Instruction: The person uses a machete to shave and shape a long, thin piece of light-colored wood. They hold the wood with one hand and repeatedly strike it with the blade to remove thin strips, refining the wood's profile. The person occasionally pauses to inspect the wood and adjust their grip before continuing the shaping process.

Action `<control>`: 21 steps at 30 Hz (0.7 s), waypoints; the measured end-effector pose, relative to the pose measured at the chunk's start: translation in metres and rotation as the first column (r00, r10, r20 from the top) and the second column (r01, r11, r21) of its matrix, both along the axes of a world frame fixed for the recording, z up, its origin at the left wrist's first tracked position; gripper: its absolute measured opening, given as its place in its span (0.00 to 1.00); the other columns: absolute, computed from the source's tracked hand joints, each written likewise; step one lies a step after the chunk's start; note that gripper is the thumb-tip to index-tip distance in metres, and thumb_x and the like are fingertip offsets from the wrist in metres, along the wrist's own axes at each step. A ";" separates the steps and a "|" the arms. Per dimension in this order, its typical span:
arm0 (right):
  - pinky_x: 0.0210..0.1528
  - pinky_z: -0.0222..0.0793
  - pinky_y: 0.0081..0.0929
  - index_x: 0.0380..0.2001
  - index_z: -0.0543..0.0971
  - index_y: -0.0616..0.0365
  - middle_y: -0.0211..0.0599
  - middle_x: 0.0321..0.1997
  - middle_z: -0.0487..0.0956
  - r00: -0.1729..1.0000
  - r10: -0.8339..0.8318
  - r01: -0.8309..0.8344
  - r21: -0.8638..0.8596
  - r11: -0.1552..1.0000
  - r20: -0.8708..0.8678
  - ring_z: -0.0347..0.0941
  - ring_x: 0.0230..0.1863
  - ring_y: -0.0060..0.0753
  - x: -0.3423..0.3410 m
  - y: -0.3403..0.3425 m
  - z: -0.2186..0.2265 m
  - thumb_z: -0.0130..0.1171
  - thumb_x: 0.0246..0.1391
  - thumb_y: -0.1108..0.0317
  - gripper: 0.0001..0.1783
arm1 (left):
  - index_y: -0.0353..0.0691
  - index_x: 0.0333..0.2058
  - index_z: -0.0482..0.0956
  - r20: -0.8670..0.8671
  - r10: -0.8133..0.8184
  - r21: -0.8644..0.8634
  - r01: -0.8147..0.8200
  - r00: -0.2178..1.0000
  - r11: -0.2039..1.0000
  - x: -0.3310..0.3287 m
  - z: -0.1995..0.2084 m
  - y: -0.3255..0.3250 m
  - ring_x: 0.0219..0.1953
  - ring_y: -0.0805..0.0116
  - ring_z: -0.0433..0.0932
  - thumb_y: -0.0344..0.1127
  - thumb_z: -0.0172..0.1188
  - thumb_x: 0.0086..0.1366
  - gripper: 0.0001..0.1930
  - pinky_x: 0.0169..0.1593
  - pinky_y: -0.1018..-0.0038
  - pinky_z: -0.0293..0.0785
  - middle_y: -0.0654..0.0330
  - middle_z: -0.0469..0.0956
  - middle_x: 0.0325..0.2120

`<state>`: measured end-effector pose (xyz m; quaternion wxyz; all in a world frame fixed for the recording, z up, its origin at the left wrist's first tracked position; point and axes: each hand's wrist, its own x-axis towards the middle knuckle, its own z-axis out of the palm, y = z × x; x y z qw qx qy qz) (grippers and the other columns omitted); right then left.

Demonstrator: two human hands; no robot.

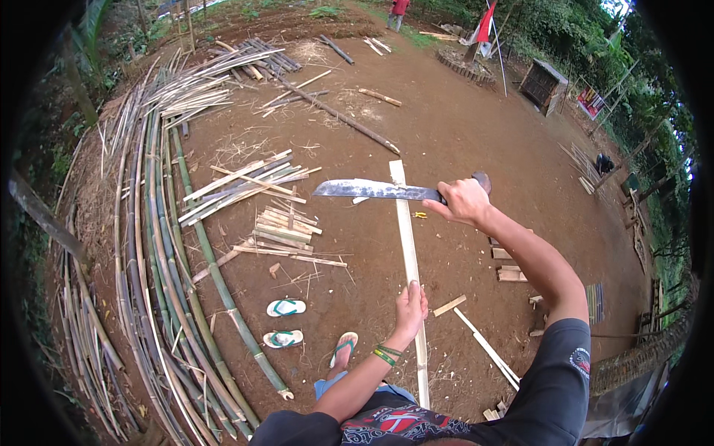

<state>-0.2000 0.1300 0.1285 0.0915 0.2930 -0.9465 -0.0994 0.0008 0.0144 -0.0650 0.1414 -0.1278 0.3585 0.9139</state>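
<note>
My right hand (464,203) is closed round the handle of a machete (364,189). Its long dark blade, with pale worn patches, points left and crosses the upper part of a split bamboo strip (406,238). Whether the blade touches the strip or hangs above it, I cannot tell. Lower down, my left hand (410,303) grips that pale strip, which runs lengthwise away from my body. Green bands (387,354) circle my left wrist. A small yellow-handled tool (420,215) lies on the ground just right of the strip.
Long bamboo poles (160,245) lie along the left. Split strips (245,186) and short pieces (286,227) are piled nearer. White-and-green sandals (286,307) lie by my foot (342,351). Wooden blocks (512,273) sit at right. Far off stand a person (398,11) and a small hut (543,85).
</note>
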 end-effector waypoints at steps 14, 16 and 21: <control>0.29 0.72 0.49 0.18 0.79 0.64 0.54 0.14 0.75 0.794 -0.250 0.464 -0.287 0.838 0.554 0.76 0.21 0.56 0.032 -0.002 -0.023 0.45 0.58 0.30 0.43 | 0.45 0.29 0.65 0.047 -0.028 -0.019 0.029 0.999 0.999 -0.012 -0.007 -0.016 0.10 0.81 0.56 0.53 0.43 0.76 0.21 0.14 0.80 0.52 0.70 0.59 0.12; 0.27 0.72 0.48 0.17 0.78 0.64 0.52 0.14 0.74 0.824 -0.264 0.451 -0.298 0.841 0.502 0.76 0.20 0.56 0.040 0.001 -0.035 0.47 0.58 0.30 0.42 | 0.45 0.29 0.65 0.036 -0.024 -0.042 0.025 0.999 0.999 -0.009 -0.006 -0.017 0.11 0.81 0.56 0.53 0.43 0.76 0.21 0.14 0.80 0.52 0.70 0.59 0.12; 0.20 0.71 0.43 0.17 0.73 0.58 0.43 0.12 0.73 0.967 0.193 -0.197 0.008 0.980 0.166 0.74 0.15 0.48 0.045 0.005 -0.032 0.51 0.56 0.31 0.37 | 0.45 0.28 0.65 -0.016 0.010 -0.050 -0.011 1.000 0.999 -0.019 -0.003 -0.030 0.11 0.81 0.57 0.53 0.43 0.76 0.21 0.15 0.80 0.53 0.70 0.60 0.12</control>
